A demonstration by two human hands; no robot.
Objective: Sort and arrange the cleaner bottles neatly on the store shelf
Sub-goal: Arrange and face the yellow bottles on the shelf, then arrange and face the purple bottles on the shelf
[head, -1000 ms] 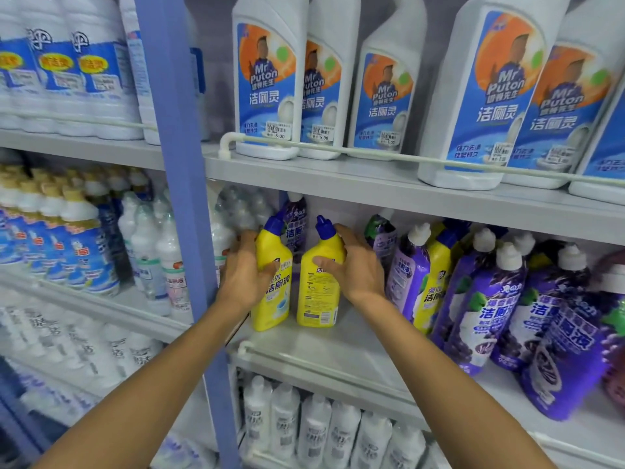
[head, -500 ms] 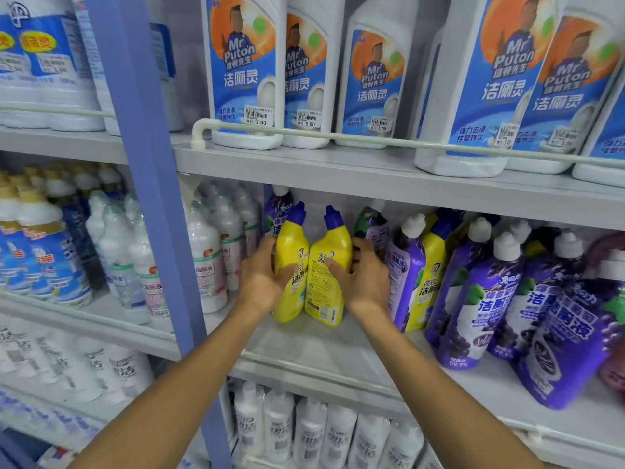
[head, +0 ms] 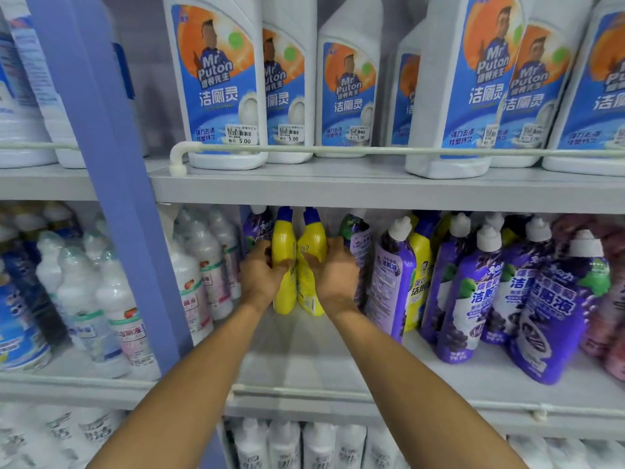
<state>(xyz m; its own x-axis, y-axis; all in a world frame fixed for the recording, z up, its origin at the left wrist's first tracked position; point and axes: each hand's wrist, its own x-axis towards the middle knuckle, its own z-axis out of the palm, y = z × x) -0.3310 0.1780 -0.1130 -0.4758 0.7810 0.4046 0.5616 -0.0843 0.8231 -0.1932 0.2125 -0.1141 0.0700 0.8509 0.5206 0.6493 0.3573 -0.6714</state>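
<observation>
Yellow bottles: two with blue caps, the left one (head: 283, 238) and the right one (head: 314, 238), stand upright and touching on the middle shelf (head: 304, 363), set towards its back.
Place in the row: they sit between the slim white bottles (head: 203, 265) on their left and the purple bottles (head: 473, 299) on their right.
Left hand (head: 262, 279): wrapped round the left bottle's body from the outer side, fingers curled on it.
Right hand (head: 338, 279): wrapped the same way round the right bottle, pressing it against its twin.
Done so far: the pair looks gathered and squared up together, though neither hand has let go.
Left to do: a third yellow bottle (head: 420, 265) sits in among the purple ones and probably belongs with the pair. A purple bottle (head: 257, 228) stands behind the pair, also out of its group. Several purple bottles lean and do not line up, so much of the sorting seems open.
Shelf surface: pale grey and smooth, with a bare patch in front of the pair and a low rail along the front edge.
Above: big white bottles with blue labels (head: 220, 79) stand behind a white rail (head: 338, 151), price stickers facing out.
Below: more white bottles (head: 284, 445), only their tops in view.
Frame: a blue upright post (head: 111, 164) divides this bay from the next one to the left, which is also full of bottles.
</observation>
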